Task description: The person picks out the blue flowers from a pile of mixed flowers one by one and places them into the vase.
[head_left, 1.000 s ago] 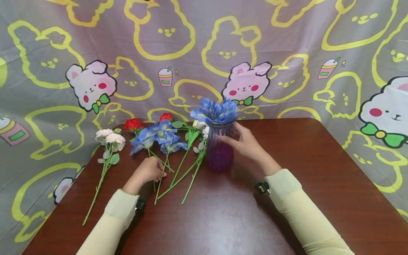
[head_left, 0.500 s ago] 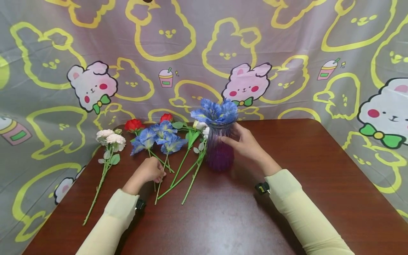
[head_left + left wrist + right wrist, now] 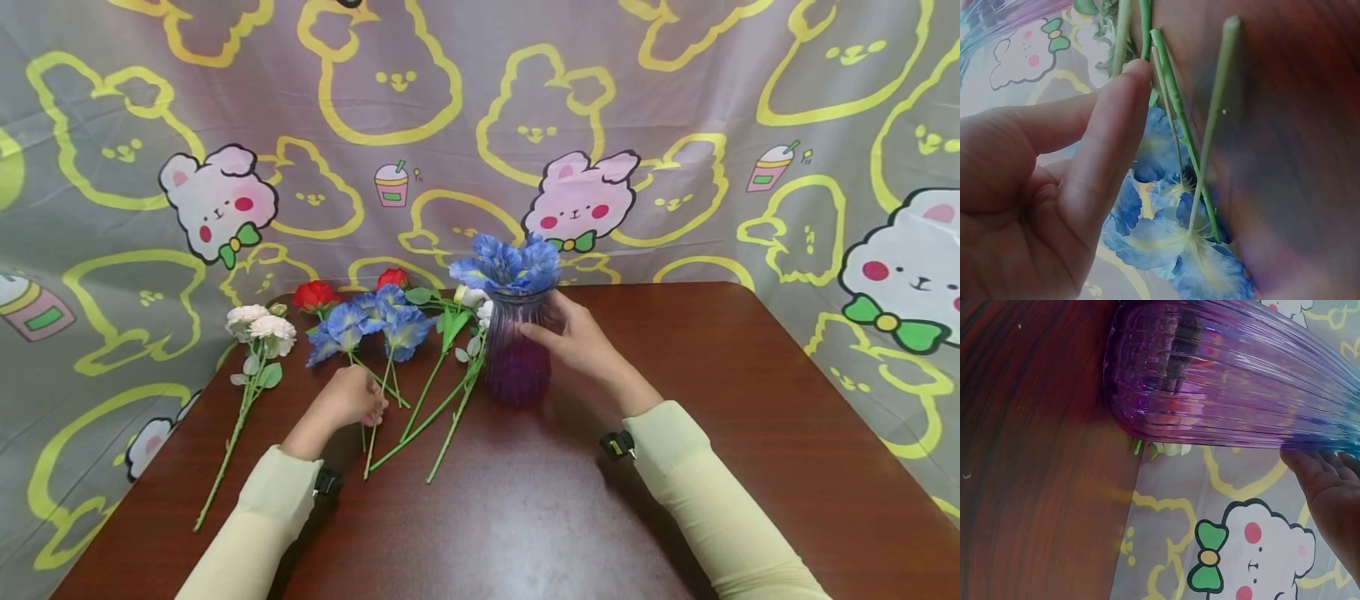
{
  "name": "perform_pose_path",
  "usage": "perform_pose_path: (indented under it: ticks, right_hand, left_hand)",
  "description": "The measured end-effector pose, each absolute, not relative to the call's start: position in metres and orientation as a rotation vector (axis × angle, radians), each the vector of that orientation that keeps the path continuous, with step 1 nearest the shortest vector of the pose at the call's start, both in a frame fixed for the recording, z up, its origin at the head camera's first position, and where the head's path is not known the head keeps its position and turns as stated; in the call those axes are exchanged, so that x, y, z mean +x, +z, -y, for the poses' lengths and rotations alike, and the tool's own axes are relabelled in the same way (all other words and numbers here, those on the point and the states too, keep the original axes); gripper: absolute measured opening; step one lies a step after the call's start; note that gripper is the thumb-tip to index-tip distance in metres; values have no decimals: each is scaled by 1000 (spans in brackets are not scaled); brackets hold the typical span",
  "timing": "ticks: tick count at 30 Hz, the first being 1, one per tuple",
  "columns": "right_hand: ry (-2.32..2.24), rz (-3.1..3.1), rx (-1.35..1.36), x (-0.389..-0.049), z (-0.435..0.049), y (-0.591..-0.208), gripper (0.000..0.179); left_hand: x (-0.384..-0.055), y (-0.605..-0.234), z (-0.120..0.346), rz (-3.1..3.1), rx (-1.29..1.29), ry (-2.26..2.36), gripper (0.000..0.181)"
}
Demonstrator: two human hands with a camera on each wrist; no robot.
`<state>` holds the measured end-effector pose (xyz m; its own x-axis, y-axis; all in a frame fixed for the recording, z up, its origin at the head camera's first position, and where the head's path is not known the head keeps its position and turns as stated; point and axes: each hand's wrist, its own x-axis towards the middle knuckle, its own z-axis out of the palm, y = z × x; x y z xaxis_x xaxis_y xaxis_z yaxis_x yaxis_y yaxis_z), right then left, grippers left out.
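Observation:
My left hand (image 3: 347,398) pinches the thin stem of a blue iris (image 3: 407,331) lying on the table. In the left wrist view, the thumb and a finger meet at a pale green stem (image 3: 1122,37); another blue iris (image 3: 1210,272) lies beside it. My right hand (image 3: 581,337) holds the upper part of an upright ribbed purple glass vase (image 3: 517,367), its thumb on the near side and its other fingers partly hidden behind. A blue bloom (image 3: 510,265) sticks out of the vase mouth. The right wrist view shows the vase wall (image 3: 1229,394) close up.
Red flowers (image 3: 315,294), a white flower (image 3: 471,294) and their crossing green stems (image 3: 420,421) lie left of the vase. A pale pink flower spray (image 3: 270,329) lies at the left of the brown table (image 3: 720,400). A cartoon-printed curtain (image 3: 450,100) surrounds the table.
The left hand has shifted slightly left, and the pinched iris has turned and moved a little left with it. The right hand and the vase stay in place.

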<state>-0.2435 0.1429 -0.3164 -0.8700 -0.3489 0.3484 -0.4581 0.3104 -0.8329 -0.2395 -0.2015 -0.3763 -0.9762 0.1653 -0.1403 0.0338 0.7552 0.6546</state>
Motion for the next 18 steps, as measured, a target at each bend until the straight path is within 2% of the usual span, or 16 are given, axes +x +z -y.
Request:
perform_pose_path:
  ticks: [18]
  right_hand:
    - [1588, 2448, 806, -244, -143, -315, 59]
  left_hand:
    - [-249, -368, 194, -2812, 291, 1120, 12]
